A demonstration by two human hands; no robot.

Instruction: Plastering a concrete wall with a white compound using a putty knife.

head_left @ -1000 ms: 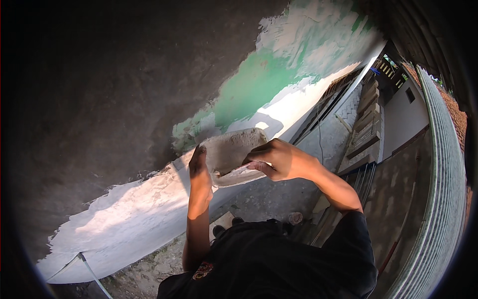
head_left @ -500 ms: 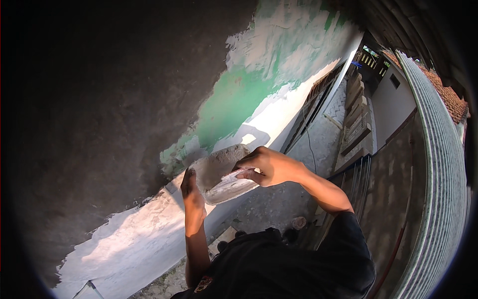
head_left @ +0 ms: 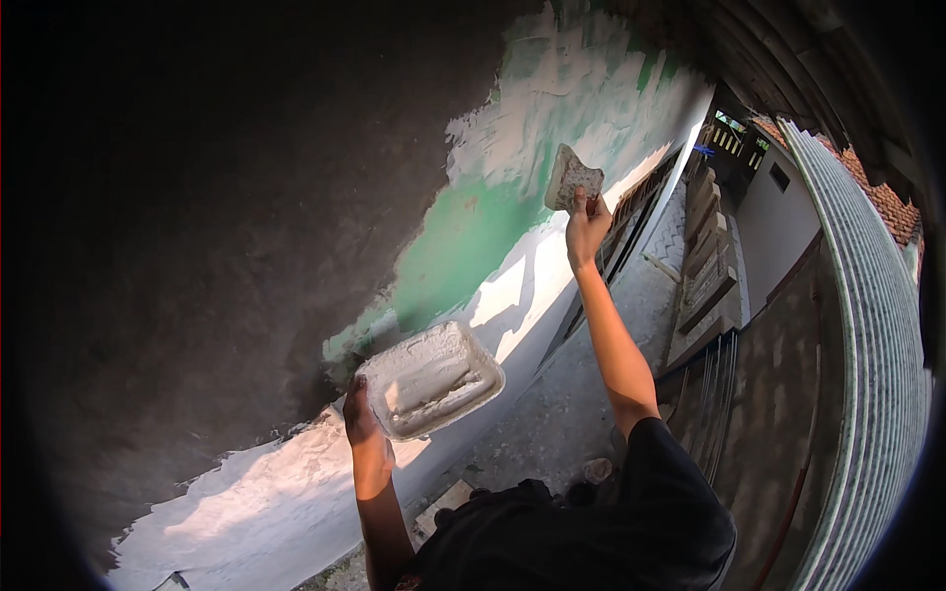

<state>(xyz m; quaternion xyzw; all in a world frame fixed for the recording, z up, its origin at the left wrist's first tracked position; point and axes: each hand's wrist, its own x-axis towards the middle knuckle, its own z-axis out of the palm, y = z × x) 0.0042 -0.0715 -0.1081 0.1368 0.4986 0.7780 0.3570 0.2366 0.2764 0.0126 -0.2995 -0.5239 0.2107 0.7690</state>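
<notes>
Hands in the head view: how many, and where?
2. The left hand holds the pale tray by its left side; the right hand grips a flat spreader higher up, in front of the green-and-white wall. Some fingers are hidden; no other hand shows.

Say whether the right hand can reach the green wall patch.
Probably yes: the right hand, gripping a spreader, is raised near the green wall patch, and nothing visible stands between them.

Underfoot it's a bare grey floor (head_left: 552, 419), rough and blotchy like concrete. A roundish lump (head_left: 596, 471) sits on it, too dim to make out, with a pale slab (head_left: 448, 502) off to its left and a short light strip (head_left: 662, 266) well ahead.
</notes>
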